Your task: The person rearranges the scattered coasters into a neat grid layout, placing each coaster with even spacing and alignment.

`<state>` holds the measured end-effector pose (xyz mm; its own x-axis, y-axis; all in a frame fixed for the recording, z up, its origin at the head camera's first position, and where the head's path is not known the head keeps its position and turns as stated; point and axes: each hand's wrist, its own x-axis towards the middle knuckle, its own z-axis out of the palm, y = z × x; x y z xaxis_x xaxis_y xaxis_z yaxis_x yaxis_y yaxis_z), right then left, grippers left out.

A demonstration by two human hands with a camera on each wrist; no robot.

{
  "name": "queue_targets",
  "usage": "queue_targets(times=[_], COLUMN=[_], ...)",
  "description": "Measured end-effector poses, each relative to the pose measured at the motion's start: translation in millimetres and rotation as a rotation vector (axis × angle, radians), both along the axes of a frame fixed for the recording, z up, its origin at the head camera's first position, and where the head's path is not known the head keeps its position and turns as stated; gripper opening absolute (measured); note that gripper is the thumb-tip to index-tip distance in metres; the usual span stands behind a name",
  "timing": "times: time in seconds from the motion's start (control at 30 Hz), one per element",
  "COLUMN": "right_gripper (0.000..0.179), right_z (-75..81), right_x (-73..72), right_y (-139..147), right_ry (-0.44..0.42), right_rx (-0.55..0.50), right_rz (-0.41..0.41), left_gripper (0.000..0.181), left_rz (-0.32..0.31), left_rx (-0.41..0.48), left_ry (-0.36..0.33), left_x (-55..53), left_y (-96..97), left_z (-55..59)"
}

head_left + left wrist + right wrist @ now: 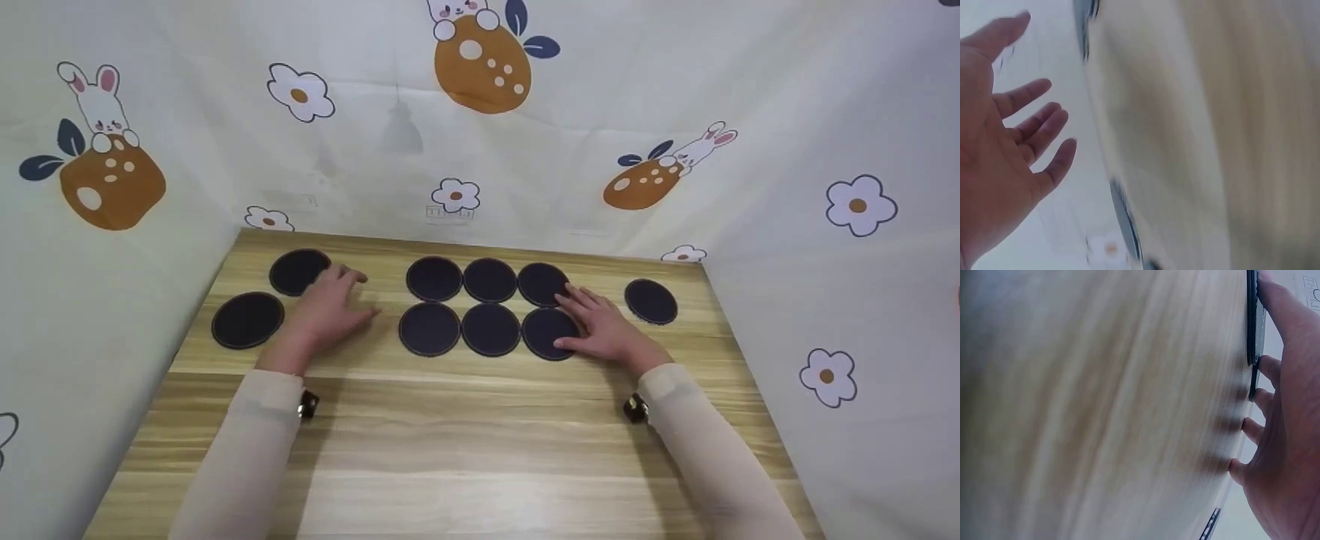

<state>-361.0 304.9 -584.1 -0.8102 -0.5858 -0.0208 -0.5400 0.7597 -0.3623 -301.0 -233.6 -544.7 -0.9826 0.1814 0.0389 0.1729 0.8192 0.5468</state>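
Round black coasters with stitched edges lie in two rows of three at the middle of the table, their edges close together. My right hand (604,326) is at the right end of these rows. Its thumb rests on the front right coaster (546,334), and a fingertip is at the edge of the back right coaster (541,283). In the right wrist view the other fingertips (1235,467) reach down to the wood. My left hand (326,307) holds nothing, fingers spread, between the rows and two coasters on the left. It partly overlaps the back left coaster (296,271) in the head view.
Another coaster (247,320) lies near the table's left edge, and a single one (651,301) sits right of my right hand. The wooden table (465,442) is enclosed at the back and sides by printed cloth (360,172). Both wrists carry small dark devices (636,408).
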Motion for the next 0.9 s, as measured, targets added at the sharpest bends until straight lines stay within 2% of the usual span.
queue_targets(times=[0.13,0.2,0.3,0.47,0.6,0.7,0.9], right_gripper=[0.096,0.096,0.095,0.094,0.095,0.095,0.094], right_z=[1.2,1.6,1.2,-1.9,-1.9,-0.3,-0.6], right_x=[0.3,0.5,0.4,-0.3,0.0,-0.4,-0.6], right_y=[1,1,1,1,2,2,2], right_ry=[-0.017,-0.020,-0.012,0.001,-0.002,-0.004,0.006], right_rx=[0.004,0.001,0.002,0.000,-0.003,-0.004,0.003], right_rz=[0.001,0.001,0.003,0.012,0.010,0.007,0.011], left_gripper=[0.070,0.073,0.083,0.116,0.130,0.131,0.125], left_rz=[0.140,0.197,0.249,0.256,0.226,0.206,0.182], left_rx=[0.012,-0.007,-0.042,-0.058,-0.042,-0.024,-0.034], left_ry=[0.002,0.006,-0.009,-0.143,-0.237,-0.236,-0.165], left_x=[13.5,20.5,30.7,49.6,58.4,59.5,56.6], left_y=[-47.3,-70.0,-99.5,-135.2,-148.3,-150.3,-148.6], left_z=[9.4,9.8,7.0,1.8,-1.0,-6.6,-18.8])
